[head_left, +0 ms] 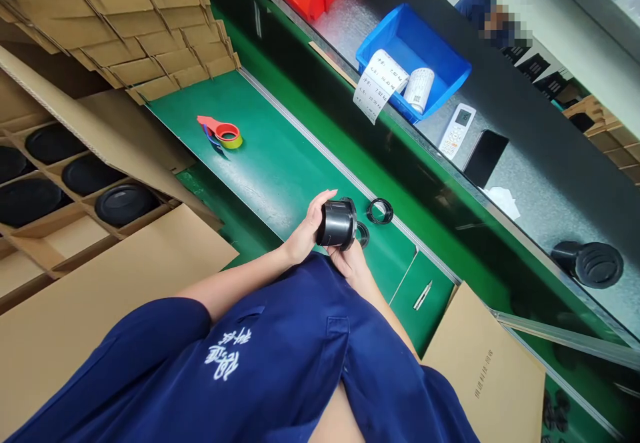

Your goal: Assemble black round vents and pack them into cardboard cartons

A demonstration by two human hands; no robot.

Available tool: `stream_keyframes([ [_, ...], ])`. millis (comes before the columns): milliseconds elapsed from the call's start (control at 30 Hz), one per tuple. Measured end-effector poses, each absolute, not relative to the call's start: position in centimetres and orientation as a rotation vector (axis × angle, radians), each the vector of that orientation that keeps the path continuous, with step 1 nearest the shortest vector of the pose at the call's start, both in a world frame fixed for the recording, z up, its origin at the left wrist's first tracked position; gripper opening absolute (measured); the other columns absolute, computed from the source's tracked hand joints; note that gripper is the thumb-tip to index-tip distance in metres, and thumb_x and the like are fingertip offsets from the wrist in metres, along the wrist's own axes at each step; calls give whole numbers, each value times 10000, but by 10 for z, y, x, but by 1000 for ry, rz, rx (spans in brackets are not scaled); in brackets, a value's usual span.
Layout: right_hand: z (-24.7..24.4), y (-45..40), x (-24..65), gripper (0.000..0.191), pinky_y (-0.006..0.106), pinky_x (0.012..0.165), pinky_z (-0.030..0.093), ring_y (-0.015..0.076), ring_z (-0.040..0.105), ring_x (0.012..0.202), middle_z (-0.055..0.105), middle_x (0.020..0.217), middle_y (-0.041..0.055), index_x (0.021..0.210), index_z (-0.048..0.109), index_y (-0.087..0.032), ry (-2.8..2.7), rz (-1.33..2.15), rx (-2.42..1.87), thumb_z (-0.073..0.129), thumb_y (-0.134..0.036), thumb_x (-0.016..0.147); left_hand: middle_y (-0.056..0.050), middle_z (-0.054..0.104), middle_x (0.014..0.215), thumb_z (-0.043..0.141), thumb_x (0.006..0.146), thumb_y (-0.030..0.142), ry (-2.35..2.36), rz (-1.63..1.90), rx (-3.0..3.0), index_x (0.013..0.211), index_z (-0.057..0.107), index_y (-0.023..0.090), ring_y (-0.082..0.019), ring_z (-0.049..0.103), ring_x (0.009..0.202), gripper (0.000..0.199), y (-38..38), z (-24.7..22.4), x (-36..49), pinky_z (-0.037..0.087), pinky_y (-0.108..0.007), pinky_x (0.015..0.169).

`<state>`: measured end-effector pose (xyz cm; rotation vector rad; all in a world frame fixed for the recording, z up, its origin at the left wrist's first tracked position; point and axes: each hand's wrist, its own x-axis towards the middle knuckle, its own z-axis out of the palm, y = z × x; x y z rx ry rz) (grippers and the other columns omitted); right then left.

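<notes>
A partitioned carton (160, 256) flanks the green surface (260, 169), a tape dispenser (216, 128) toward its left end; left hand (306, 228) and right hand (350, 261) grip a black cylinder (337, 224) short of the far edge, a blue bin (425, 36) on the shelf (537, 193) beyond.

This is a workshop, by its looks a packing station in a factory. At nine o'clock a divided carton (115, 256) holds black round pieces (125, 204) in its cells, and stacked cardboard (115, 23) rises at ten. The green tabletop (273, 176) carries a tape dispenser (216, 125) toward ten o'clock and a knife (423, 296) toward four, while a black part (337, 224) is held near the centre. Label rolls (419, 89) printed with kilogram figures lie in a blue bin (425, 36) past one o'clock. At six, a navy top (300, 336) with white embroidered characters suggests a work uniform
</notes>
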<state>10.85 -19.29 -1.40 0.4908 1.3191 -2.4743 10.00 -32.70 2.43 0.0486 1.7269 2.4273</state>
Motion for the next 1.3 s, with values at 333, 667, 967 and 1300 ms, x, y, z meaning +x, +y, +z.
stream_keyframes([
  [333,-4,-182,107,473,428,970,618,247,691,1175,733,1246,13,1222,643,-310,1315,-2340,346,787,-485,807,-135,243,1677,830,771,440,1869,2375,521,1436,528,273,-389,355,1478,749,-344,26,105,341,-547,1201],
  [667,-23,-167,106,385,535,994,589,285,715,1147,776,1176,57,1083,754,-306,1391,-2229,425,732,-592,825,-139,460,1579,693,906,517,2028,2325,393,1556,446,275,-330,372,1501,737,-368,13,100,262,-526,1258],
  [967,-15,-231,88,698,423,982,605,283,719,1143,735,1287,81,1344,640,-275,1781,-1913,80,863,-474,713,-165,47,1736,870,679,575,2763,1035,691,1593,399,345,-542,-5,1551,1053,-420,12,126,153,-843,1107],
  [1300,-19,-312,95,580,413,1004,593,252,666,1215,669,1383,84,1285,711,-284,1563,-1570,-165,869,-470,758,-169,313,1576,924,572,547,2818,1190,-261,1562,428,425,-503,329,1402,1113,-541,-23,188,340,-677,1116],
])
